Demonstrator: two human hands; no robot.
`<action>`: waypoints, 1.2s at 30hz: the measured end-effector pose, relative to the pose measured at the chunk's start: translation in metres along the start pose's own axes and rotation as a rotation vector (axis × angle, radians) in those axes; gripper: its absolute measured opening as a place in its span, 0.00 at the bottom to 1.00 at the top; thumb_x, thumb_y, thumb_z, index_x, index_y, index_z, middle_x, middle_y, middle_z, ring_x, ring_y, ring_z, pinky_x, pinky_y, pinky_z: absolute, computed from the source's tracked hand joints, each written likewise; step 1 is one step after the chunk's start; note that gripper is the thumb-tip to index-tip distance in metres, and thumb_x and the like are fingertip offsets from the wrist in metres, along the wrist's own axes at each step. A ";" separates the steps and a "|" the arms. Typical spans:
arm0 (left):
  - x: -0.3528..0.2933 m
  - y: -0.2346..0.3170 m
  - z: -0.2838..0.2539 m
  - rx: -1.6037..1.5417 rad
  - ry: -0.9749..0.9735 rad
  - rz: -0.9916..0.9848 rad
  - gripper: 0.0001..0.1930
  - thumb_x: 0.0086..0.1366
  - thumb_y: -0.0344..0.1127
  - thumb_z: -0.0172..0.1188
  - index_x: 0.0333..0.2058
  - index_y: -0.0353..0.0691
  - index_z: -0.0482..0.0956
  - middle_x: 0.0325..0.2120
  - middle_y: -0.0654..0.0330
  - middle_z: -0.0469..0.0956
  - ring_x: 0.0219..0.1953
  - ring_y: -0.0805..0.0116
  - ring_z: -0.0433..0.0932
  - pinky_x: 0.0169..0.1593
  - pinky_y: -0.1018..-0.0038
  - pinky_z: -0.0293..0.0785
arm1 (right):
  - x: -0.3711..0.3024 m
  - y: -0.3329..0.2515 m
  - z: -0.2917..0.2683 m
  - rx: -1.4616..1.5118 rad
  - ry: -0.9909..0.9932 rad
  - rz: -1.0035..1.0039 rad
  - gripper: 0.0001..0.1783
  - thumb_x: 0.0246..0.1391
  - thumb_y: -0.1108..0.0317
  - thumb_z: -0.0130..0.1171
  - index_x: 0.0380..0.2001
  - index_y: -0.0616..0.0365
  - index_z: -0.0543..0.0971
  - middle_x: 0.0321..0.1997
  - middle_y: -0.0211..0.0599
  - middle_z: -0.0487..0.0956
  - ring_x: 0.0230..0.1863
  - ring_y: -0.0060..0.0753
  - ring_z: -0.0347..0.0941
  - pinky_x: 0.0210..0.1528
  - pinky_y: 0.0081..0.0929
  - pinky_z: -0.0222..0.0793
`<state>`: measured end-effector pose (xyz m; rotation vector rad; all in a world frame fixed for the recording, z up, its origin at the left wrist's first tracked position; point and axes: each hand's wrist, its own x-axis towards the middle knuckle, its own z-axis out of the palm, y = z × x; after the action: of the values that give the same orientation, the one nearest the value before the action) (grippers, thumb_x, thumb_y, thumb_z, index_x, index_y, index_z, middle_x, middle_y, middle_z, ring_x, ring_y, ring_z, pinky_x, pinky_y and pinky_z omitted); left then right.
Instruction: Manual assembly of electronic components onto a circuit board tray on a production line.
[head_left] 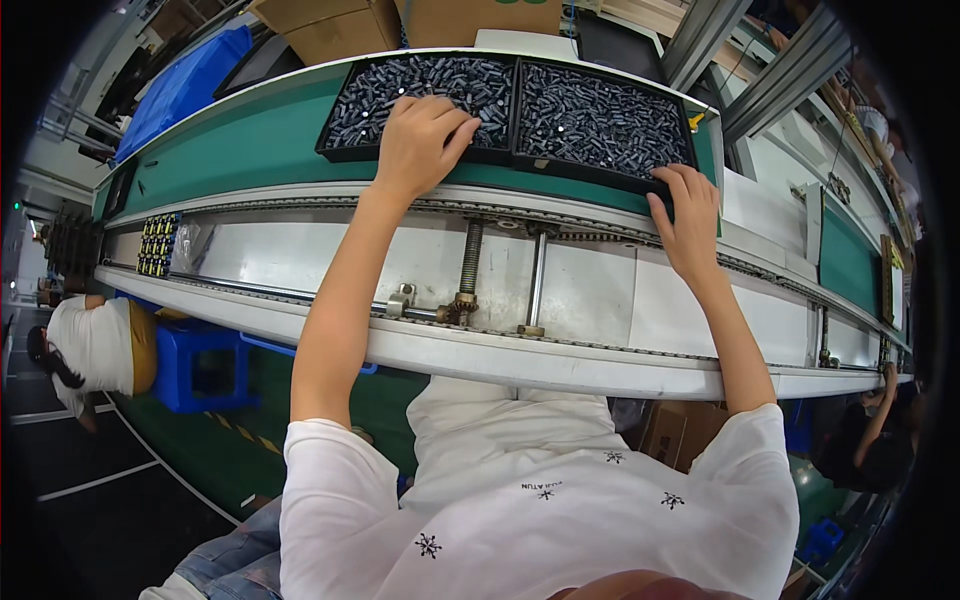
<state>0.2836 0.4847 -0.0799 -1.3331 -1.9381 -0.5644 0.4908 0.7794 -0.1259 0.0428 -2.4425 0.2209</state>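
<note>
black trays [600, 172] under hands; steel rails [560, 365] between.

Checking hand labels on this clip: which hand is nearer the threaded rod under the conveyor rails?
Left. The left hand rests in the left tray just above the threaded rod; the right hand is far off right.

Brown cardboard boxes [330, 22] behind conveyor, top centre. Another cardboard box [676, 432] under conveyor, lower right. Yellow tag [695, 120] at right tray corner.
</note>
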 end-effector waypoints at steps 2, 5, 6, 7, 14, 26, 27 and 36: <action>-0.001 0.001 0.002 0.000 -0.007 -0.014 0.07 0.60 0.36 0.64 0.26 0.41 0.82 0.25 0.64 0.79 0.31 0.64 0.77 0.42 0.67 0.67 | 0.004 -0.001 -0.003 -0.012 -0.071 -0.030 0.16 0.58 0.68 0.58 0.50 0.57 0.75 0.52 0.41 0.75 0.56 0.46 0.68 0.58 0.39 0.60; 0.000 0.002 0.003 0.014 0.003 0.005 0.09 0.61 0.37 0.64 0.25 0.41 0.83 0.25 0.65 0.79 0.30 0.65 0.77 0.42 0.67 0.68 | 0.017 -0.003 -0.011 0.009 -0.181 -0.040 0.16 0.59 0.67 0.56 0.50 0.57 0.75 0.53 0.40 0.75 0.56 0.45 0.68 0.59 0.39 0.59; -0.001 0.002 0.002 0.012 0.003 0.003 0.09 0.61 0.37 0.64 0.25 0.41 0.83 0.25 0.65 0.79 0.30 0.65 0.77 0.42 0.67 0.68 | 0.022 -0.002 -0.014 0.036 -0.257 -0.031 0.16 0.60 0.66 0.55 0.51 0.57 0.75 0.53 0.40 0.75 0.57 0.44 0.68 0.60 0.39 0.59; -0.001 0.002 0.002 0.009 0.002 0.007 0.09 0.61 0.37 0.64 0.25 0.41 0.83 0.25 0.65 0.79 0.30 0.65 0.77 0.42 0.67 0.68 | 0.026 -0.001 -0.014 0.064 -0.332 -0.021 0.16 0.61 0.66 0.54 0.51 0.57 0.74 0.54 0.40 0.75 0.57 0.44 0.68 0.61 0.39 0.58; 0.001 0.003 0.002 0.000 -0.014 0.013 0.10 0.63 0.38 0.63 0.25 0.41 0.84 0.26 0.65 0.80 0.31 0.66 0.77 0.43 0.67 0.67 | 0.029 -0.003 -0.014 0.150 -0.156 -0.080 0.18 0.61 0.66 0.53 0.54 0.56 0.74 0.57 0.40 0.74 0.59 0.43 0.67 0.63 0.38 0.59; 0.004 0.016 -0.003 -0.051 -0.022 0.001 0.07 0.62 0.39 0.63 0.31 0.43 0.81 0.33 0.64 0.80 0.38 0.64 0.77 0.51 0.64 0.63 | 0.017 -0.011 -0.012 0.178 -0.114 -0.117 0.17 0.55 0.72 0.59 0.50 0.56 0.76 0.53 0.39 0.75 0.56 0.46 0.68 0.60 0.39 0.61; 0.006 0.023 -0.004 -0.063 -0.055 0.032 0.07 0.61 0.39 0.63 0.33 0.43 0.81 0.35 0.64 0.79 0.41 0.64 0.76 0.53 0.64 0.62 | 0.017 -0.011 -0.011 0.186 -0.104 -0.120 0.17 0.55 0.72 0.60 0.49 0.56 0.76 0.52 0.39 0.75 0.56 0.46 0.68 0.60 0.39 0.62; 0.007 0.055 0.001 -0.161 -0.257 0.127 0.15 0.59 0.44 0.65 0.42 0.44 0.79 0.45 0.64 0.78 0.54 0.63 0.71 0.62 0.60 0.57 | 0.021 -0.015 -0.005 0.196 -0.135 -0.166 0.20 0.54 0.70 0.61 0.51 0.55 0.76 0.52 0.37 0.76 0.58 0.44 0.68 0.62 0.41 0.60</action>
<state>0.3330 0.5108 -0.0774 -1.6879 -2.0259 -0.5160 0.4791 0.7659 -0.1060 0.3552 -2.5264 0.3932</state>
